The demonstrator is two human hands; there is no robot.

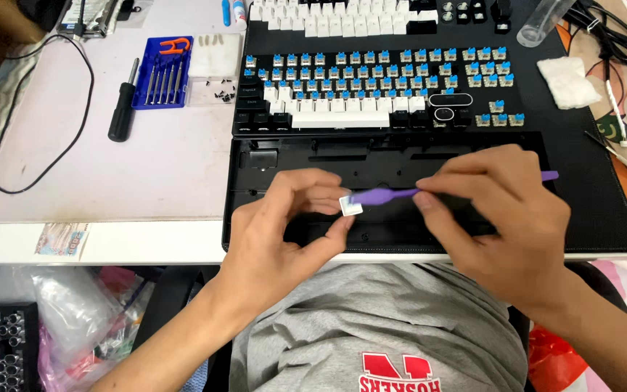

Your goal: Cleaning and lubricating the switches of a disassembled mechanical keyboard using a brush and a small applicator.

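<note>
My left hand [284, 225] pinches a small white keycap [350, 205] between thumb and fingers, above an empty black keyboard case [255, 163]. A purple brush-like tool [386, 195] is gripped in my right hand [502, 210], and its head touches the keycap. The tool's tail [549, 176] sticks out past my right fingers. Behind the case lies a keyboard plate with blue switches [379, 76], part of it fitted with white and black keycaps.
Loose white and black keycaps [342, 18] lie at the back of the black desk mat [604, 210]. A blue case of small screwdrivers [162, 72], a black screwdriver [122, 109] and a cable [38, 109] rest at left. At right sit a white cloth [567, 81] and cables.
</note>
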